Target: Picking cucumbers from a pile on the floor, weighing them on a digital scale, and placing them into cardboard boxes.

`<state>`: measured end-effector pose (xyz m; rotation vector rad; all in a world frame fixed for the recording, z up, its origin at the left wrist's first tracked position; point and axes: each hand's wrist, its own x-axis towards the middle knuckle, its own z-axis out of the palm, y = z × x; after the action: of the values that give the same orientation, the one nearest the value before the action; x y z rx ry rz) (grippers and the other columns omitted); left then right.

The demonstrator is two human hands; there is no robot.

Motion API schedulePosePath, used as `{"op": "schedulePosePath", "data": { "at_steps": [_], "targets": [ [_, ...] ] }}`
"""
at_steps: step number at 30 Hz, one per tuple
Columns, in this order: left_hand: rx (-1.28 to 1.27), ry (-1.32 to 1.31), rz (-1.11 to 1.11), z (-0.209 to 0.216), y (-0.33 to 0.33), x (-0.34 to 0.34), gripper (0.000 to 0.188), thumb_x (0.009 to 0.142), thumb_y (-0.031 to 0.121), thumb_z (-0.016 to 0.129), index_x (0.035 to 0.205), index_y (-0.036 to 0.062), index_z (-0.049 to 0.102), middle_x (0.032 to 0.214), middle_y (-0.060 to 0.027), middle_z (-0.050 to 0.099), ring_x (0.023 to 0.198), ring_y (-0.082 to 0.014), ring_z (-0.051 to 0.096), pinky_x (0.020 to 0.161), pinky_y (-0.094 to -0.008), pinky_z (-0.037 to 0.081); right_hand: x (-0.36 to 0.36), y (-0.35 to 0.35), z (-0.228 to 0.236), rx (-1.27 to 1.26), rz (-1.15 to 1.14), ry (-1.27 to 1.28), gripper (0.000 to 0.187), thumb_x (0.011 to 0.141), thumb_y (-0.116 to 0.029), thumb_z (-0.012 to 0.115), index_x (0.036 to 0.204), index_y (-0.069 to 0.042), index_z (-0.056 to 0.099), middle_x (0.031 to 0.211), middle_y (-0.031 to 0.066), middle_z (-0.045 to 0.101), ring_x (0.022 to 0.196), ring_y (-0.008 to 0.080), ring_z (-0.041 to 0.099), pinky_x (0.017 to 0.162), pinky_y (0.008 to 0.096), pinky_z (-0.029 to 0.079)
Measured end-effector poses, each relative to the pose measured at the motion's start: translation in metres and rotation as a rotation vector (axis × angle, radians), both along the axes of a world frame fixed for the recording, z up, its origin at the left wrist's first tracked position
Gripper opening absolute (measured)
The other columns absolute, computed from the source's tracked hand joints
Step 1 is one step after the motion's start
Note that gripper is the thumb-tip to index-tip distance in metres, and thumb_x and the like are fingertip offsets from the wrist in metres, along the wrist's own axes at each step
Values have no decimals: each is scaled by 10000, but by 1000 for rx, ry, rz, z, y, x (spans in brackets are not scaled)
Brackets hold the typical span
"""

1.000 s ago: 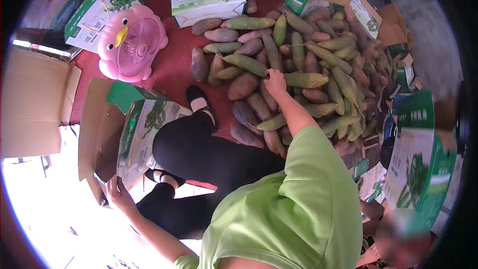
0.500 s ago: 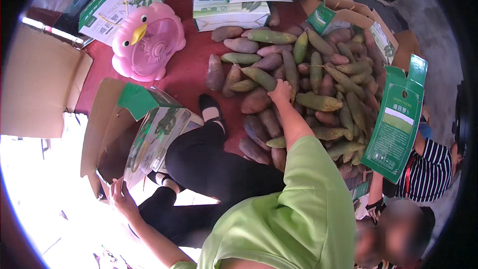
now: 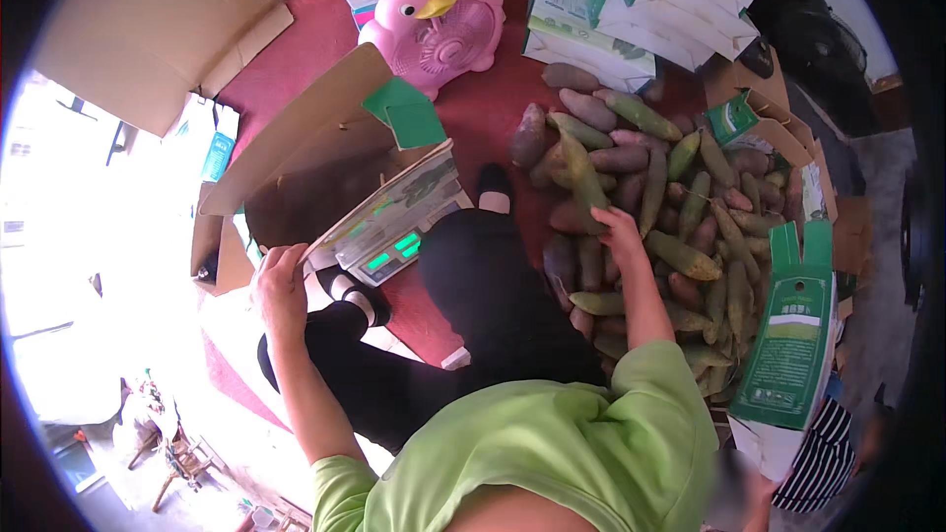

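Note:
My right hand (image 3: 621, 234) is closed round the lower end of a long green radish (image 3: 583, 172), tilted over the pile. Below it lies a heap of radishes (image 3: 690, 258), some green, some purplish. My left hand (image 3: 282, 286) grips the edge of an open cardboard box (image 3: 286, 128) by my left knee. The box has a printed white side and a green corner flap (image 3: 406, 113). Beside the box, a scale (image 3: 392, 254) shows lit green displays. What lies inside the box is mostly in shadow.
A pink bird-shaped fan (image 3: 439, 25) stands on the red mat (image 3: 296, 59). White-and-green cartons (image 3: 591, 25) are stacked behind the heap. At the right a green carton (image 3: 788, 335) stands near a person in a striped top (image 3: 818, 458). A flattened cardboard sheet (image 3: 158, 20) is at far left.
My right hand has lifted the green radish from the pile, its free end now pointing up. My left hand has raised the box's near side. The view has turned left, bringing the scale's displays into sight.

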<state>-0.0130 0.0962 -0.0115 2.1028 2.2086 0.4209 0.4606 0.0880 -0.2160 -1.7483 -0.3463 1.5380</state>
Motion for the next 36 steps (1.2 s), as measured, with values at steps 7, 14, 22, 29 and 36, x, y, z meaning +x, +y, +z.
{"op": "schedulePosePath", "data": {
  "at_steps": [7, 14, 22, 29, 36],
  "targets": [
    [-8, 57, -33, 2, 0, -3, 141, 799, 114, 603, 917, 137, 677, 871, -30, 629, 851, -249, 606, 711, -367, 480, -57, 84, 187, 628, 543, -330, 409, 702, -173, 720, 1036, 43, 626, 1008, 72, 617, 932, 148, 556, 819, 284, 427],
    [-44, 38, -56, -2, -7, -16, 156, 825, 113, 558, 932, 147, 667, 865, -58, 621, 823, -285, 605, 688, -386, 474, -204, 155, 286, 912, 1377, -1134, 467, 553, -395, 722, 854, -39, 691, 842, 171, 646, 776, 321, 636, 678, 424, 495],
    [-25, 109, -121, 4, -7, -5, 143, 830, 121, 568, 937, 130, 662, 872, -66, 622, 801, -295, 613, 675, -399, 479, -337, 159, 207, 488, 1758, -1207, 536, 602, -290, 750, 1114, -165, 652, 1176, 69, 607, 1141, 255, 529, 864, 522, 417],
    [-15, 109, -133, 1, -11, -12, 148, 823, 104, 571, 938, 123, 663, 883, -65, 629, 800, -298, 617, 673, -391, 483, -300, 131, 209, 1014, 1200, -1065, 257, 698, -192, 677, 948, -134, 670, 983, 65, 649, 1002, 261, 586, 875, 488, 399],
    [30, 58, -196, -6, -9, -11, 148, 818, 84, 573, 937, 113, 656, 883, -58, 635, 788, -293, 624, 648, -383, 479, -166, 65, 165, 1407, 180, -847, 186, 713, -78, 668, 896, -69, 635, 864, 94, 614, 803, 282, 600, 707, 394, 467]
  ]
}}
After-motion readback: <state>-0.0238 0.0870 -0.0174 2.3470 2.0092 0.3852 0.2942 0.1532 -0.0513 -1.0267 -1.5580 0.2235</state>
